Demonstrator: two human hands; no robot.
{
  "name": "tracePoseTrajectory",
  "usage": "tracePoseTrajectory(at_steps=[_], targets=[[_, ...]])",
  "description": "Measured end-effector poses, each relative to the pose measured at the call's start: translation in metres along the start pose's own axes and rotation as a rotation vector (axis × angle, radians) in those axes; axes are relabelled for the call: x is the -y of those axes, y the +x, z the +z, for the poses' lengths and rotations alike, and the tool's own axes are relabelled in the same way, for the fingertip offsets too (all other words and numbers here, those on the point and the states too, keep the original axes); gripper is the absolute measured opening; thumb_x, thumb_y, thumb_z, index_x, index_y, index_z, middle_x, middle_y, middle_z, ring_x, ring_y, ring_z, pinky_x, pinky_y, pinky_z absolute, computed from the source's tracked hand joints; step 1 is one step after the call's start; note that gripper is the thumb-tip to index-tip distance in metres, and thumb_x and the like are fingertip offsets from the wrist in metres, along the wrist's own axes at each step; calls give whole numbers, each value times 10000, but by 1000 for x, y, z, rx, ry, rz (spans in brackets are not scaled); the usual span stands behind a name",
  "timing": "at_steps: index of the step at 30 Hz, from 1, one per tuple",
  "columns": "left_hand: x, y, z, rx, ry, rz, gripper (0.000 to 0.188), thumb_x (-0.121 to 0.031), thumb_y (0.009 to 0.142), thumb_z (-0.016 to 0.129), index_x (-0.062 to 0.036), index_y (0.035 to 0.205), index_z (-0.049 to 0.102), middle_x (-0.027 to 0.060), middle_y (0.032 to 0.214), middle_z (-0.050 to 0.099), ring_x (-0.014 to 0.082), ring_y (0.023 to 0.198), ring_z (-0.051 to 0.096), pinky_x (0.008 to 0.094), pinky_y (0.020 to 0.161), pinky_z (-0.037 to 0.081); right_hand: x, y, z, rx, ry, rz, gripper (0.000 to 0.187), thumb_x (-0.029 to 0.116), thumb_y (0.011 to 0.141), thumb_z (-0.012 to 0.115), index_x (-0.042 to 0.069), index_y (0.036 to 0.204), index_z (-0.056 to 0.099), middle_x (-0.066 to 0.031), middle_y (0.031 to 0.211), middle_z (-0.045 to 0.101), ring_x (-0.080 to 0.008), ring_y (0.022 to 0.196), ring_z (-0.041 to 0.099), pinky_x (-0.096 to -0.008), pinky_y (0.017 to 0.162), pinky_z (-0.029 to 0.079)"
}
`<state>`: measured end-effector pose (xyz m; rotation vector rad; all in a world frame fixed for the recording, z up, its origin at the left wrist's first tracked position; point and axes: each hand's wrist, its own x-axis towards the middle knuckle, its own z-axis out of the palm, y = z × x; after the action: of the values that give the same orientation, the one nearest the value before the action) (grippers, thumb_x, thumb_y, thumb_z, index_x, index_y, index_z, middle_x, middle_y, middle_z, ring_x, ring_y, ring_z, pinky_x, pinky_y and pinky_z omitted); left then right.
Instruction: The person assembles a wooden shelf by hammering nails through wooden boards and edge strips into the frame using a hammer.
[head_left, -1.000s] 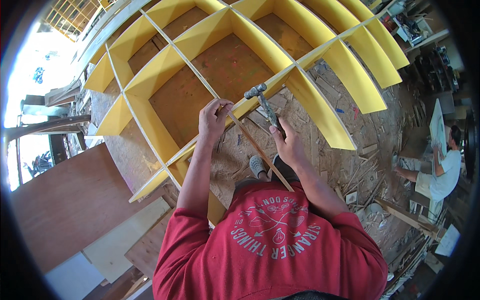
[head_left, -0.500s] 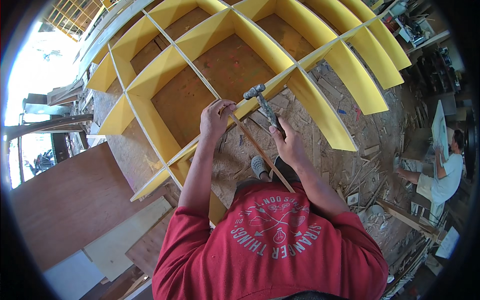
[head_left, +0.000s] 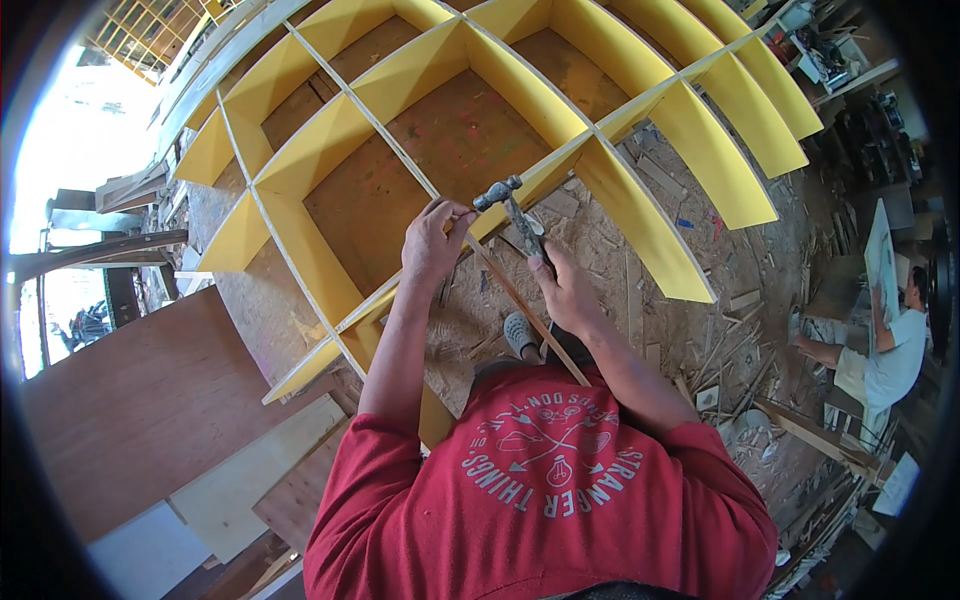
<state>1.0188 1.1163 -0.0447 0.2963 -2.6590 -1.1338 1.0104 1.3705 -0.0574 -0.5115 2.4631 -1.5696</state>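
Observation:
My right hand (head_left: 568,290) is wrapped round the handle of a hammer (head_left: 515,215). The metal hammer head (head_left: 497,192) is up beside the fingertips of my left hand (head_left: 436,242). Those fingers are closed at the upper end of a thin wooden strip (head_left: 530,315), against the near edge of a yellow slatted frame (head_left: 388,292). From there the strip slants down to the front of my red shirt. Whether a nail is also between the left fingers is too small to tell.
The frame's crossing yellow panels (head_left: 660,215) reach out to the right. Sawdust and wood scraps (head_left: 600,235) cover the floor. Brown and pale boards (head_left: 150,400) lie at the left. Another person (head_left: 893,345) in a light shirt is at the far right, by a pale panel (head_left: 880,255).
The hammer and my right hand have moved slightly left, bringing the hammer head closer to my left fingertips. My left hand stays at the frame edge, nearly unmoved.

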Motion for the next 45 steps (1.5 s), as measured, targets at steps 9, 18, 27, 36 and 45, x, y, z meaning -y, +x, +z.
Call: tracePoseTrajectory(at_steps=[9, 18, 27, 36, 45], targets=[[5, -3, 0, 3, -33, 31, 139, -148, 970, 784, -21, 1026, 786, 116, 946, 740, 287, 879, 734, 391, 756, 576, 2, 0, 4, 42, 14, 31, 388, 421, 1164, 549, 45, 1254, 592, -83, 826, 581, -216, 714, 593, -427, 680, 494], [4, -1, -1, 10, -27, 40, 121, -131, 962, 780, -17, 1004, 777, 117, 936, 738, 286, 869, 733, 382, 741, 571, -11, -2, 7, 29, -73, -87, 357, 383, 1166, 561, 42, 1266, 597, -50, 767, 553, -174, 672, 572, -378, 626, 467], [9, 0, 2, -13, -33, 96, 104, -122, 969, 766, -22, 999, 761, 128, 949, 737, 312, 868, 729, 400, 764, 563, -34, -2, 18, 0, -163, -166, 341, 380, 1173, 531, 53, 1186, 623, -8, 809, 571, -151, 690, 545, -370, 646, 474], [8, -2, 0, -5, -38, 75, 107, -109, 954, 777, -24, 1014, 753, 131, 957, 738, 312, 886, 732, 378, 764, 564, -13, -8, 12, 197, -13, 179, 444, 446, 1152, 551, 6, 1200, 593, -131, 834, 653, -257, 766, 676, -445, 685, 518], [27, -10, -30, -129, 26, -31, 218, -224, 942, 792, -65, 1089, 763, 125, 1055, 763, 358, 1021, 743, 443, 884, 580, 17, -6, -39, 98, 654, 280, 366, 318, 1183, 521, 62, 1444, 502, 36, 764, 539, -54, 597, 521, -241, 522, 455]])
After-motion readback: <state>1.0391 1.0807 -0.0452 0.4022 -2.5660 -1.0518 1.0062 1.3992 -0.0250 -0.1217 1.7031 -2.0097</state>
